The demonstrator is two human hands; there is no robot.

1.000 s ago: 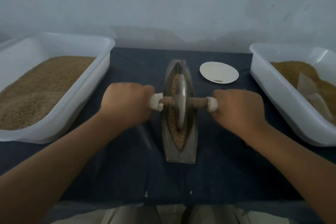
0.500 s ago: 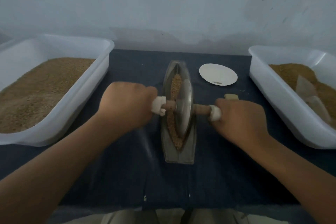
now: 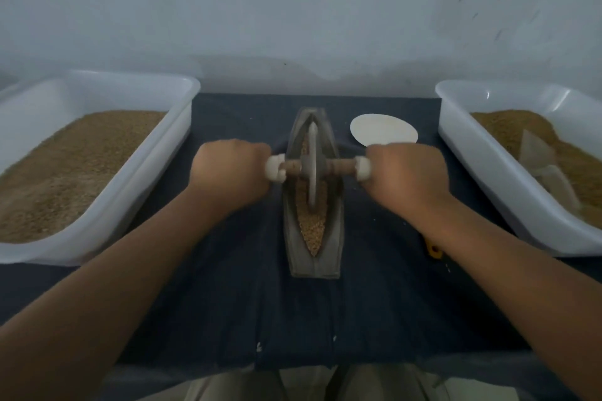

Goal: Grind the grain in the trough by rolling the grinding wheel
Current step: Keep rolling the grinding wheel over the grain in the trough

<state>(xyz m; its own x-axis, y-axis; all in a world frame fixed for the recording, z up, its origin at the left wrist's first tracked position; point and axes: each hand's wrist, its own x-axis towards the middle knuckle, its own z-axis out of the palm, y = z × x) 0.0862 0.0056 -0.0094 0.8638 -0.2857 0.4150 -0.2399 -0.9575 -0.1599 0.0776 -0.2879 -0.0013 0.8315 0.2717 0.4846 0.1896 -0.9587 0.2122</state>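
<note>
One head-worn wide-angle view looks forward and down, close over the trough point(image 3: 313, 231) on the table point(image 3: 228, 303).

The dark-clothed table point(image 3: 228, 303) carries left tub point(image 3: 156, 166), right tub point(image 3: 482, 166), trough point(image 3: 294, 254), white plate point(image 3: 384, 130) and perhaps a yellow bit point(image 3: 433, 250).

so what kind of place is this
Likely a simple grain-grinding workbench: a metal trough with a grinding wheel on a dark cloth, a left tub and a right tub holding grain, a bare wall behind.

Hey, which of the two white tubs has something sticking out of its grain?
The tub on the person's right: pale translucent pieces poke up from its grain. The left tub shows only a smooth bed of grain.
</note>
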